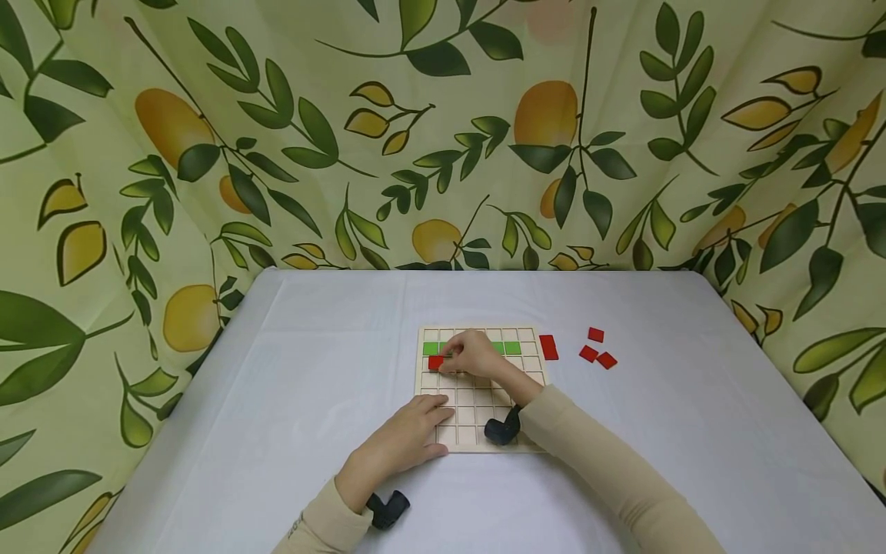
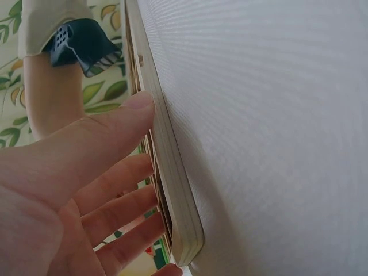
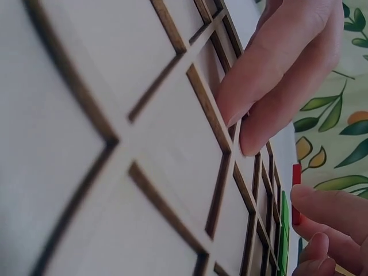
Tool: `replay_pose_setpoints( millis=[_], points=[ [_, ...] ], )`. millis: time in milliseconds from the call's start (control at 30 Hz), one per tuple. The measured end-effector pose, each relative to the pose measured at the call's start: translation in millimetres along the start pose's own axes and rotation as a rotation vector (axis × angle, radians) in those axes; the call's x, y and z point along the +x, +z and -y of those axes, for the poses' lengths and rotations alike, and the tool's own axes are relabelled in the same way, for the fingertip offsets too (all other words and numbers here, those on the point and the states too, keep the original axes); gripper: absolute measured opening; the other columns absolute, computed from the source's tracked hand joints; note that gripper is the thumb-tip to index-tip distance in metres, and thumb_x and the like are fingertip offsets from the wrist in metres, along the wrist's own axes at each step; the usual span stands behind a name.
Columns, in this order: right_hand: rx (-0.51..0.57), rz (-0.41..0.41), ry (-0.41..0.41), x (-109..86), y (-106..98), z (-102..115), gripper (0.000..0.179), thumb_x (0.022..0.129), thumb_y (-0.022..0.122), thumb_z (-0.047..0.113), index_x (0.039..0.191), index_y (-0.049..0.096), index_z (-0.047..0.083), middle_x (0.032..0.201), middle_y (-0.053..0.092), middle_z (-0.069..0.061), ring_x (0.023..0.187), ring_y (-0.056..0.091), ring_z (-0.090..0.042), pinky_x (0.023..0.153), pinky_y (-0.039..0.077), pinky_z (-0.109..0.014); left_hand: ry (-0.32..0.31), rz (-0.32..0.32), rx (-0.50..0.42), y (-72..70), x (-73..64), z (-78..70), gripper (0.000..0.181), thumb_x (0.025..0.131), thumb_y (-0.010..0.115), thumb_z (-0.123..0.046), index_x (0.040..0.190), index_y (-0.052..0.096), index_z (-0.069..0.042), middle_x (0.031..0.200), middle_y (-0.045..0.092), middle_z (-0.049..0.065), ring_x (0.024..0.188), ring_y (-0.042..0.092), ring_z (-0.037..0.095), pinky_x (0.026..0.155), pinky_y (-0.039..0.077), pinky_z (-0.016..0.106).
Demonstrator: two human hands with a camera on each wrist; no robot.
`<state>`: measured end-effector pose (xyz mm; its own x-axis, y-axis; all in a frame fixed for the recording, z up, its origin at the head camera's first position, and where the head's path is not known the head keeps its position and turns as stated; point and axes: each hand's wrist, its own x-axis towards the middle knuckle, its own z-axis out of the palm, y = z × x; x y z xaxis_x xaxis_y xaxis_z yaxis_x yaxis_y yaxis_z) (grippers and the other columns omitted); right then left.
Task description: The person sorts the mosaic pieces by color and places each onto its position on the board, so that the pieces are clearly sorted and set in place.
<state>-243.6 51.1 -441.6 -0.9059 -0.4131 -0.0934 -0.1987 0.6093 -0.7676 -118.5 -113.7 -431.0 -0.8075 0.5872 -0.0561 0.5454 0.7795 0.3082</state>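
Note:
A wooden grid board [image 1: 466, 437] lies on the white table, with green tiles [image 1: 513, 348] in a row near its far side. My right hand [image 1: 474, 354] is over the board's upper left part, pinching a red tile [image 1: 435, 362] just below the leftmost green tile. In the right wrist view, that red tile [image 3: 296, 175] stands edge-on between thumb and fingers, above the green tiles [image 3: 284, 230]. My left hand [image 1: 408, 432] rests on the board's near left corner, fingers spread over the grid. Its thumb [image 2: 138, 109] touches the board's side edge in the left wrist view.
Three loose red tiles [image 1: 596, 335] lie on the white table [image 1: 311, 346] to the right. Close beside the board's right edge is a longer red piece [image 1: 548, 347]. A leaf-and-fruit patterned curtain [image 1: 443, 154] surrounds the table's back and sides.

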Motion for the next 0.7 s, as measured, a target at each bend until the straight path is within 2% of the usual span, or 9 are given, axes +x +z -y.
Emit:
replay_pose_setpoints(
  millis=[267,433,700],
  points=[
    [-0.055,-0.025,0.015,2.0,4.0,6.1,0.021,0.076,0.081,0.015,0.094,0.076,0.005,0.060,0.055,0.002,0.053,0.043,-0.008,0.049,0.033,-0.017,0.004,-0.003,-0.011,0.6,-0.1,0.2,0.053,0.086,0.072,-0.027,0.131,0.058,-0.004,0.142,0.052,0.013,0.132,0.049,0.029,0.110,0.045,0.042],
    [-0.062,-0.027,0.032,2.9,6.3,8.3,0.021,0.076,0.081,0.015,0.095,0.076,0.005,0.060,0.055,0.002,0.053,0.043,-0.007,0.049,0.033,-0.016,0.003,0.002,0.004,0.6,-0.3,0.3,0.053,0.086,0.071,-0.028,0.131,0.057,-0.005,0.143,0.052,0.012,0.132,0.049,0.028,0.111,0.044,0.041],
    [-0.076,-0.036,0.048,3.5,9.5,9.9,0.021,0.076,0.081,0.015,0.095,0.077,0.007,0.057,0.050,0.005,0.054,0.042,-0.008,0.050,0.031,-0.017,0.002,0.002,-0.020,-0.9,-1.2,-1.1,0.052,0.086,0.072,-0.026,0.130,0.058,-0.003,0.142,0.052,0.014,0.132,0.049,0.030,0.110,0.044,0.043]
  ],
)
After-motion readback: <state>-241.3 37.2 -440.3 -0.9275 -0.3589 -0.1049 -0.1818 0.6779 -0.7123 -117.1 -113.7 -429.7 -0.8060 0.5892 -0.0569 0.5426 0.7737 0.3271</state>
